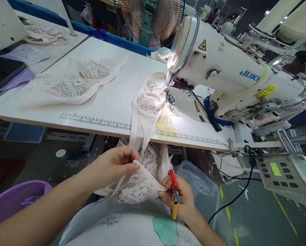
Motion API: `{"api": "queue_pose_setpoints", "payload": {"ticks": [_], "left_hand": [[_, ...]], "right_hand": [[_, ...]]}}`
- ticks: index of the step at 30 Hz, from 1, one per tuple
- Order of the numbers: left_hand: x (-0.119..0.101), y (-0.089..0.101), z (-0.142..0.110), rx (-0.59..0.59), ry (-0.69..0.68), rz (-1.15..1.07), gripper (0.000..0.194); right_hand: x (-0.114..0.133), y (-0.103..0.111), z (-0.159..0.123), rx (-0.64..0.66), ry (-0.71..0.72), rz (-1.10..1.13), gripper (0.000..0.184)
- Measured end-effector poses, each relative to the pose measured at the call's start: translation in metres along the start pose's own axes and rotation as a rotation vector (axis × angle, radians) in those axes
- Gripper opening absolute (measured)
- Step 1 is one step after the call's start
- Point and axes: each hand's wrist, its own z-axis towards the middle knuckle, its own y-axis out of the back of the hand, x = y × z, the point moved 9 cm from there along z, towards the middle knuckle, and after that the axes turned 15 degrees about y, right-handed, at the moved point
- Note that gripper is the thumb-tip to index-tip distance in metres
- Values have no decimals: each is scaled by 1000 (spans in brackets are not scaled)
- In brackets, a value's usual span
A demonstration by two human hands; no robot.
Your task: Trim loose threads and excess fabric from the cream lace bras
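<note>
A: Entry one, the left hand (pixel 117 164): how is its grip recorded?

B: As a firm pinch. The upper edge of a white lace garment (pixel 137 188) is caught between thumb and index finger; the other fingers are curled in.

A: Entry two, the right hand (pixel 182 196)?

B: Double load. The far end of the same edge is pinched at the fingertips, and a pair of thread snips (pixel 173 181), one handle red, one orange-yellow, is carried across the fingers. Whether the blades are parted cannot be told.

A: Where is the garment located?

B: Between the two hands, above the lap, at the near side of the table (pixel 117 92). Its edge is drawn straight, slanting down from left hand to right. A white cloth (pixel 132 229) with a green patch (pixel 165 230) is spread below it.

A: What is listed on the table?

B: One lace bra (pixel 150 99), laid at the needle end of a white sewing machine (pixel 227 65), its bands hung over the table edge. Whether it is joined to the held garment cannot be told. A second bra (pixel 71 87) is laid out to the left. A ruler scale (pixel 96 122) is marked along the near edge.

A: Items lower down?

B: A clear plastic tub (pixel 213 198), placed beyond the right hand; a purple basin (pixel 9 193), placed beyond the left forearm.
</note>
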Motion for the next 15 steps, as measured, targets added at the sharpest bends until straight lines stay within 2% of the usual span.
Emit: {"api": "queue_pose_setpoints", "payload": {"ticks": [2, 5, 7, 9, 12, 15], "left_hand": [[-4, -3, -2, -46, -29, 45, 17], [-17, -7, -6, -221, -125, 191, 15], [-29, -16, -9, -338, -236, 328, 12], [-38, -27, -11, -405, -345, 457, 21], [-45, -44, -10, -443, -482, 582, 39], [-45, -56, -7, -421, -534, 655, 45]], "right_hand": [[-11, -6, -9, -28, -64, 105, 20], [-30, -18, -22, -50, -188, 286, 26], [-39, -26, -28, 3, -275, 393, 30], [-44, -30, -30, 99, -362, 457, 33], [-44, -14, -22, 147, -399, 402, 35], [-33, 14, 2, 35, -305, 322, 34]]}}
